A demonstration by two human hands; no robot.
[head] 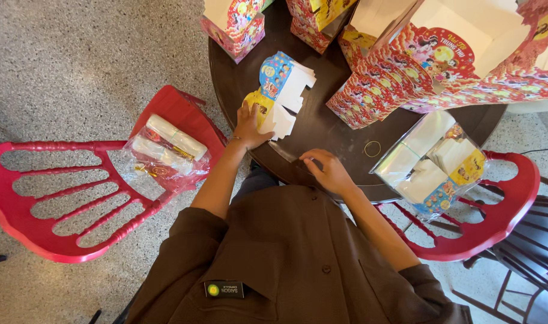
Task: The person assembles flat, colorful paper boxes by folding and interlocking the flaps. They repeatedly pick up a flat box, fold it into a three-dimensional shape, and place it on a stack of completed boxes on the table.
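Dark round table: left hand presses flat cartons, apparently stacked

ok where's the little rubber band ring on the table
In the head view, the thin rubber band ring lies on the dark round table, right of the right hand, beside the clear plastic bag.

**Bright, soft daylight and a bent wide view**

The light is bright and even, like daylight. The white insides of the boxes at the top right look almost too white. The dark table has a soft shine. Shadows are weak and short. The clear bags glint a little. The picture is sharp in the middle. The red chairs curve at the edges because the lens bends things.
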